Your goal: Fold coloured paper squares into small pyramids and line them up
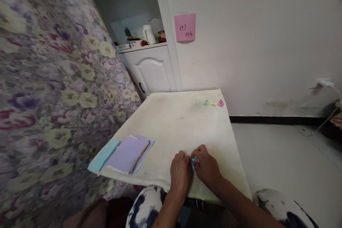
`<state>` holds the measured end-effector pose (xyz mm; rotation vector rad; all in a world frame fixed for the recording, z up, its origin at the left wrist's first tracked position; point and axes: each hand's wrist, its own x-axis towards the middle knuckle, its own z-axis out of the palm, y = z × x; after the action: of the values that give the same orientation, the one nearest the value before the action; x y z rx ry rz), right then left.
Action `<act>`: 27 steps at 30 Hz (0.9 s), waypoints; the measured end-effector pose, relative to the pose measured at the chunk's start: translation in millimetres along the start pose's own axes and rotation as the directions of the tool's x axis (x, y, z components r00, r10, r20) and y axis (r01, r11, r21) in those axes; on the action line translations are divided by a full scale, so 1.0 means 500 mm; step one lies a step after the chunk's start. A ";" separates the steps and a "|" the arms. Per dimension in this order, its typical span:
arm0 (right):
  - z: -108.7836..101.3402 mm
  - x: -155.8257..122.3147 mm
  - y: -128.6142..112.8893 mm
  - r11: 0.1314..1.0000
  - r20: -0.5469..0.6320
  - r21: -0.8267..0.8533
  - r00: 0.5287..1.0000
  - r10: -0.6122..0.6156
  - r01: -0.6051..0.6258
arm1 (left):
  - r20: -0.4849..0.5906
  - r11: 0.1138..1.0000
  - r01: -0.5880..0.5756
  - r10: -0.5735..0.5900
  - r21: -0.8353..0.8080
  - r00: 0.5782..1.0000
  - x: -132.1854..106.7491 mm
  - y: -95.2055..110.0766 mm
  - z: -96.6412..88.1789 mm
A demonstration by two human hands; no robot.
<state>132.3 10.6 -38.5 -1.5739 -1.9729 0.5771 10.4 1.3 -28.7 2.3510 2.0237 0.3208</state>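
Both of my hands meet near the front edge of a cream-coloured table [173,121]. My left hand [181,174] and my right hand [207,166] are closed, pinching a small blue piece of folded paper [194,161] between their fingertips; most of the paper is hidden by my fingers. At the far right corner of the table three small folded paper shapes sit in a row: a green one [206,103], a yellow one [213,103] and a pink one [221,103].
A stack of coloured paper sheets [128,155], lilac on top and light blue beneath, lies at the table's front left. A flowered bedspread [48,89] rises on the left. A pink sticky note [185,27] hangs on the white wall; a white cabinet [149,69] stands behind.
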 end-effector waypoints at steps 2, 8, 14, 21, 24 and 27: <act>-0.001 -0.001 -0.008 0.998 -0.003 -0.055 1.000 -0.028 0.027 | -0.011 1.000 -0.005 0.005 -0.006 1.000 -0.001 -0.001 0.000; 0.009 0.005 -0.014 0.979 0.015 -0.201 1.000 -0.022 0.025 | -0.013 0.999 0.034 -0.034 -0.035 0.999 -0.010 -0.003 0.002; 0.012 0.011 -0.020 0.967 0.039 -0.254 0.999 -0.022 0.032 | 0.007 1.000 0.024 -0.023 -0.018 1.000 -0.005 0.001 -0.001; 0.002 0.015 -0.021 0.963 0.073 -0.267 0.997 -0.023 0.041 | -0.012 1.000 -0.020 0.020 0.011 1.000 -0.004 -0.005 -0.003; 0.000 0.017 -0.020 0.962 0.084 -0.269 0.996 -0.015 0.037 | -0.019 0.999 -0.032 0.032 0.000 0.999 -0.007 -0.003 -0.007; -0.003 0.018 -0.018 0.966 0.100 -0.259 0.995 -0.001 0.027 | -0.006 0.999 -0.038 0.038 0.003 0.999 -0.005 0.000 -0.012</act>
<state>125.0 17.5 -30.4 -1.7124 -2.2058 0.4096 8.8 -1.8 -23.2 2.3954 1.9858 0.3262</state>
